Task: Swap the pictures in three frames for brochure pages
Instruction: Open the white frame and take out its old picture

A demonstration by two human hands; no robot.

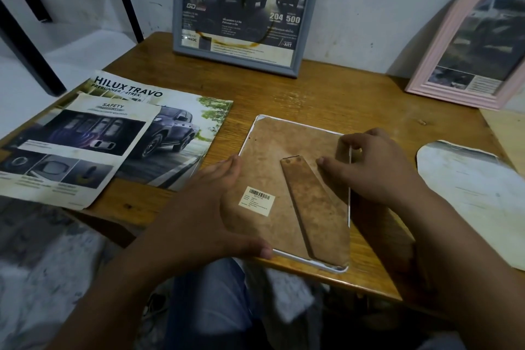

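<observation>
At the left edge of the scuffed wooden table lies a glossy truck brochure, its cover creased, and on top of it a loose brochure page headed "SAFETY", paper worn and slightly curled, hanging a little past the table's left edge. At the back edge, leaning on the white wall, stands a rectangular grey frame that holds a dark brochure page of trucks behind stained glazing; the small print is too blurred to read. Near the front edge, in the middle, a white-rimmed frame lies face down, showing a mottled brown fibreboard backing with a barcode sticker and a long strip-shaped stand lying flat on it; what this frame contains cannot be seen. The left hand rests on its left side, fingers nearly straight along the rim and thumb at the front edge. The right hand sits at the frame's right rim, fingers bent over the rim with a fingertip on the backing; I cannot tell whether it grips anything. At the right edge lies an arch-shaped paper cut-out, pale, stained and partly cut off. At the back right corner leans a ribbed pink arched frame with a blurred truck page inside
</observation>
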